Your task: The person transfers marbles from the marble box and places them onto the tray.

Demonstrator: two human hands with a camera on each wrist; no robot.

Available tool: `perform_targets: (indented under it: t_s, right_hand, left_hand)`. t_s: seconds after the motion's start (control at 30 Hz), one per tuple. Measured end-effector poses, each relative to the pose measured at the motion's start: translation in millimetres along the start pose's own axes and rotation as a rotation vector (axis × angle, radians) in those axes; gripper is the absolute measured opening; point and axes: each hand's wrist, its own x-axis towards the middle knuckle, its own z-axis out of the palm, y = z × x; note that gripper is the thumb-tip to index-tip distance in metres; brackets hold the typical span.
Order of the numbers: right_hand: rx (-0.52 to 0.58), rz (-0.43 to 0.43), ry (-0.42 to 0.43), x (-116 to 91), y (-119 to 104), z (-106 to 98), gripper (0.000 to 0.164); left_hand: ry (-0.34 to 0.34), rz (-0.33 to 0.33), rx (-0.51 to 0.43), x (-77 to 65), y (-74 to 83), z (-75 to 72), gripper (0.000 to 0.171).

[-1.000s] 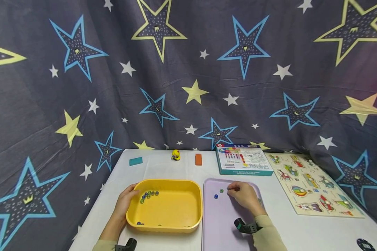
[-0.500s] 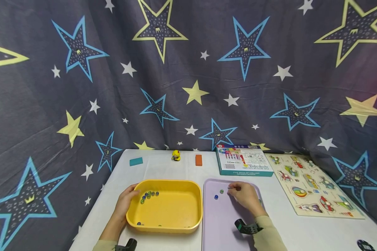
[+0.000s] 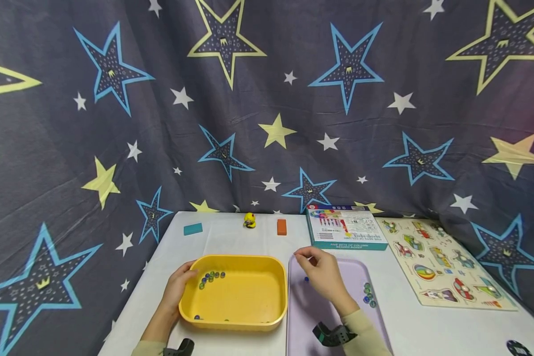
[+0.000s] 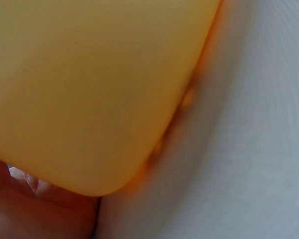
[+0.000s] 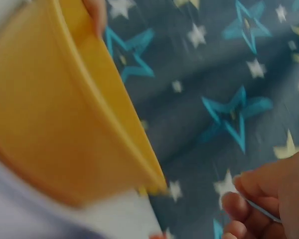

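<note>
On the white table (image 3: 236, 241), a yellow tub (image 3: 244, 296) sits left of centre, just beside a flat purple tray (image 3: 304, 316) on its right. A person's left hand (image 3: 175, 286) grips the tub's left side, the thumb over the rim and the rest of the hand against the outer wall; the left wrist view shows that hand at the tub's outer corner. Above the far left part of the tray hangs the right hand (image 3: 322, 274), its fingers curled and the tips of thumb and forefinger brought together; whether a marble is pinched between them, I cannot tell.

Marbles in green and blue lie in several places. One curved row of marbles (image 3: 211, 276) rests in the tub's far left corner, and a few more show along its near wall. Another small group of marbles (image 3: 368, 295) lies along the tray's right edge, while a single blue marble (image 3: 306, 279) sits near its far left, just beside the right hand.

Along the far side of the table, from left to right, are a teal block (image 3: 193, 229), a yellow toy duck (image 3: 249, 220), an orange block (image 3: 282, 227), a flat box (image 3: 347, 232) and a picture puzzle board (image 3: 445, 264). A dark curtain with stars (image 3: 289, 29) hangs behind.
</note>
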Motion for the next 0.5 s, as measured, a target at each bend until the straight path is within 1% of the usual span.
perform_targets:
  t_s: [0.13,0.23,0.4,0.5]
  right_hand:
    - [0.075,-0.078,-0.147,-11,-22,21,0.007]
    - [0.095,-0.139,-0.233,-19,-35,37,0.006]
    - [0.084,-0.246,-0.312,-30,-49,63,0.005]
    - [0.083,-0.29,-0.367,-35,-54,77,0.005]
  left_hand:
    - [-0.001,0.003,-0.005,-1.1,0.7,1.2,0.037]
    - [-0.005,0.005,-0.001,-1.9,1.6,1.6,0.038]
    - [-0.001,-0.004,0.003,-2.4,2.2,0.7,0.039]
    - [-0.002,-0.009,0.0,-2.1,2.3,0.0,0.039]
